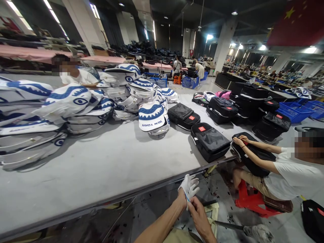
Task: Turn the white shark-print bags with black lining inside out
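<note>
My left hand (189, 185) wears a white glove and is held out past the table's front edge, its fingers stretched and apart. At its wrist, the blue-edged cuff of the white glove (187, 195) is pinched between the fingers of my bare right hand (198, 212). Both hands are low in the head view, above the floor. Just beyond them is the grey-white table (113, 162). A black backpack (210, 141) with a red label lies flat near its edge, the closest bag to my hands.
White-and-blue backpacks (152, 118) are stacked along the table's left and middle. More black backpacks (249, 101) pile up at the right. A co-worker (296, 172) on a red stool (249, 200) handles a black bag. Another person (78, 76) is behind the white stacks. Blue crates (293, 111) stand farther right.
</note>
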Demonstrator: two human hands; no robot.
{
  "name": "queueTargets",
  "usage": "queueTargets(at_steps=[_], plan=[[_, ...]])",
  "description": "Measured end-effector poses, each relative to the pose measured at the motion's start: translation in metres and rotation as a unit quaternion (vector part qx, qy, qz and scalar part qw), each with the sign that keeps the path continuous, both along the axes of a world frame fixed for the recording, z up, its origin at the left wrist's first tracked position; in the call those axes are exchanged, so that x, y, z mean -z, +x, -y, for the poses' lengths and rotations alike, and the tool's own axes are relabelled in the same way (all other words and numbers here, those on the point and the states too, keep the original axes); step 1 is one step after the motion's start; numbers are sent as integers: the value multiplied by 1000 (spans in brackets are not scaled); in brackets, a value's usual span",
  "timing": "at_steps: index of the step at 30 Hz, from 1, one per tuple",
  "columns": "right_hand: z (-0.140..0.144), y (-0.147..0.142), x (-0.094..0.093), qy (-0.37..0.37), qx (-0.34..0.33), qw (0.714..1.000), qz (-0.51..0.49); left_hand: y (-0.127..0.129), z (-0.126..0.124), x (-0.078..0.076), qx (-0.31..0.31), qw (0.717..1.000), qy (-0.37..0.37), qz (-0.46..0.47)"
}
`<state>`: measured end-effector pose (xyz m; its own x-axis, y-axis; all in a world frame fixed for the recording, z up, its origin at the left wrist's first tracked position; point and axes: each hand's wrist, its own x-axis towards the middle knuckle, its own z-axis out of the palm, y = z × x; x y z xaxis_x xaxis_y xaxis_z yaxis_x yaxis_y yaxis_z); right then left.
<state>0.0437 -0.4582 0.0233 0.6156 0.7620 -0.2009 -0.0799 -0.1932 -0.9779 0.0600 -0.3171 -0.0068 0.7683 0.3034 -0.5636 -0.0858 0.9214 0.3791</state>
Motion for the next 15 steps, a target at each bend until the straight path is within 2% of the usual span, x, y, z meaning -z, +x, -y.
queueTargets(at_steps=[3, 7, 12, 15], plan=[[1, 0, 3, 6, -9, 1000, 7, -4, 0, 16, 61, 997, 0, 49], [2, 0, 4, 3, -18, 999, 31, -4, 3, 32, 137, 990, 30, 29], [2, -8, -3, -33, -42, 996, 65, 0, 2, 35, 106, 988, 114, -17], [0, -11, -2, -51, -60, 993, 91, -4, -2, 36, 143, 969, 196, -55]])
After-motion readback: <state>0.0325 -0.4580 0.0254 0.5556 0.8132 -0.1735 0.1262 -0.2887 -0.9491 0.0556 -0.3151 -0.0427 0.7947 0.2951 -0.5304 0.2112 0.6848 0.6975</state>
